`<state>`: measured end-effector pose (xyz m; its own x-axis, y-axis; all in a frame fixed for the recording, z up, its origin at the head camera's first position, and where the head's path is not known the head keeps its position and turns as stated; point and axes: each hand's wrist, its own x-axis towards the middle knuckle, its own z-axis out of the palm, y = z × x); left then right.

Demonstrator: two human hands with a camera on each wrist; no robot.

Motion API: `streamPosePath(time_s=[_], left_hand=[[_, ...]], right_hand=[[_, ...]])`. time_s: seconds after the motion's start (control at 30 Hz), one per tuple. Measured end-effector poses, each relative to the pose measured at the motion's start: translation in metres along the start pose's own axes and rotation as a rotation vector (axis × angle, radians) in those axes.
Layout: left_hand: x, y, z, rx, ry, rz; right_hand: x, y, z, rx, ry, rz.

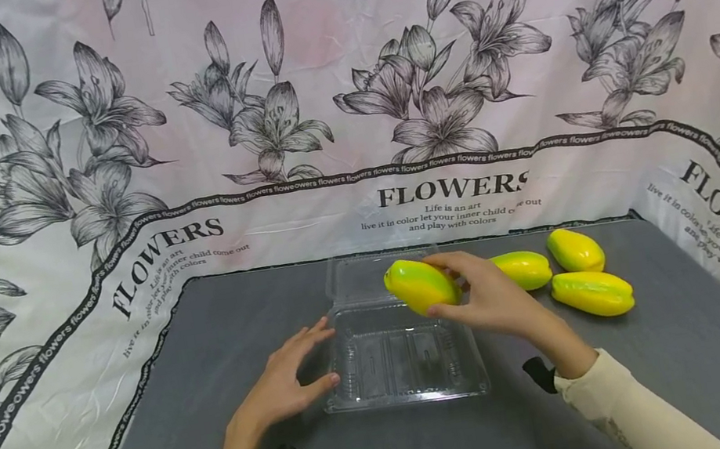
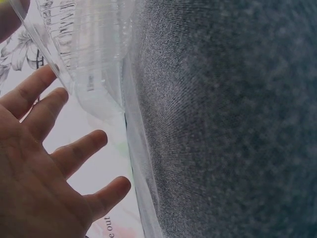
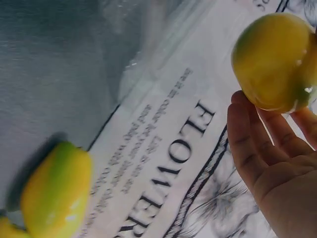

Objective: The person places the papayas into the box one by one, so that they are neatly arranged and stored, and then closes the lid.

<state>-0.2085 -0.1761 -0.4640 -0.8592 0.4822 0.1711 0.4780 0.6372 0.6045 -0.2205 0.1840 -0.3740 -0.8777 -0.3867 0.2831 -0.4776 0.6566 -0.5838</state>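
Observation:
In the head view, my right hand (image 1: 485, 291) grips a yellow-green papaya (image 1: 422, 285) above a clear plastic clamshell box (image 1: 399, 353). The right wrist view shows this papaya (image 3: 275, 62) held at the fingertips of the right hand (image 3: 277, 163). The box stands with its lid (image 1: 358, 276) laid back and its tray toward me. At the tray's left side is my left hand (image 1: 285, 376), fingers spread and thumb near the rim. In the left wrist view, the left hand (image 2: 49, 153) has its fingertips right by the box's clear wall (image 2: 94, 44).
Several more papayas lie to the right on the grey tabletop (image 1: 209, 345): one (image 1: 523, 270) just behind the right hand, one (image 1: 575, 250) at the back, one (image 1: 593, 293) in front. A flower-printed curtain (image 1: 303, 226) borders the table's back and sides.

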Motion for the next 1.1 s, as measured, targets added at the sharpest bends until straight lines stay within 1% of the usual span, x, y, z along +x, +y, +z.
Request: streamPosePath(time_s=[0.07,0.2,0.3,0.4,0.53,0.6,0.73,0.87,1.0,1.1], left_hand=[[0.000,-0.001,0.000,-0.003,0.001,-0.001],[0.001,-0.002,0.000,-0.009,-0.002,-0.003],[0.001,-0.002,0.001,-0.012,-0.007,-0.004],[0.002,-0.002,0.001,-0.017,-0.008,-0.008],[0.002,-0.002,0.002,-0.026,-0.005,-0.006],[0.003,-0.003,0.002,-0.036,-0.006,-0.005],[0.002,-0.005,0.003,-0.063,-0.009,-0.030],[0.001,-0.005,0.003,-0.079,-0.005,-0.064],[0.000,-0.005,0.003,-0.093,-0.007,-0.079],[0.000,-0.005,0.003,-0.098,-0.013,-0.091]], right_hand=[[0.006,-0.007,0.001,-0.012,-0.022,-0.019],[0.018,-0.017,0.005,-0.014,-0.040,-0.066],[0.027,-0.020,0.012,0.012,-0.064,-0.099],[0.036,-0.020,0.022,0.052,-0.107,-0.116],[0.044,-0.017,0.037,0.121,-0.166,-0.099],[0.048,-0.016,0.045,0.135,-0.188,-0.084],[0.052,-0.017,0.058,0.127,-0.224,-0.064],[0.055,-0.018,0.068,0.120,-0.249,-0.072],[0.056,-0.016,0.076,0.127,-0.271,-0.071],[0.056,-0.016,0.079,0.134,-0.281,-0.052]])
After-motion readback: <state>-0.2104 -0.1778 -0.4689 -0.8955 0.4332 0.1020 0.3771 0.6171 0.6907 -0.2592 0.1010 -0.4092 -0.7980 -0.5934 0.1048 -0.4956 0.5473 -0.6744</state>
